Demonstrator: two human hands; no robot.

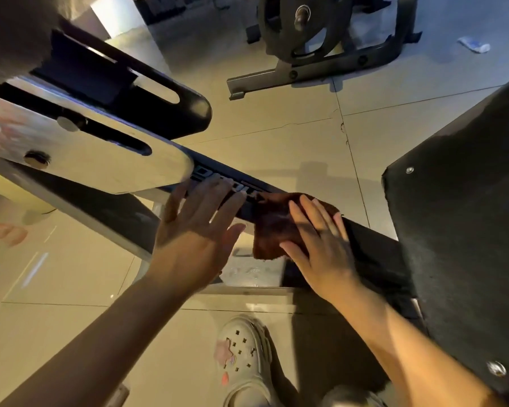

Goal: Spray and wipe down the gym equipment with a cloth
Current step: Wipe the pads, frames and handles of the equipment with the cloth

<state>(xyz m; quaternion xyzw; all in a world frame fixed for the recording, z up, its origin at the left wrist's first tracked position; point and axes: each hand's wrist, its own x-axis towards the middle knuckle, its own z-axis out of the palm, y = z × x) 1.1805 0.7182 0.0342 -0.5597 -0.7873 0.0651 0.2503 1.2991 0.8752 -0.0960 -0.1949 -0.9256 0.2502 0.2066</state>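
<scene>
Head view: a dark brown cloth (pixel 276 227) is draped over the black frame bar (pixel 370 245) of the gym machine and pressed flat under the right hand (pixel 321 242), fingers straight and spread. The left hand (pixel 197 227) is laid flat just beside it on the same bar, fingers extended, holding nothing. A pale clog (pixel 244 356) is seen on the tiled floor (pixel 276 136) below.

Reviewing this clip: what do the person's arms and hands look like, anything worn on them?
Both forearms are bare as far as the frame shows, with no sleeves visible. The left hand and right hand wear no gloves, and no rings, watch or bracelets show.
</scene>
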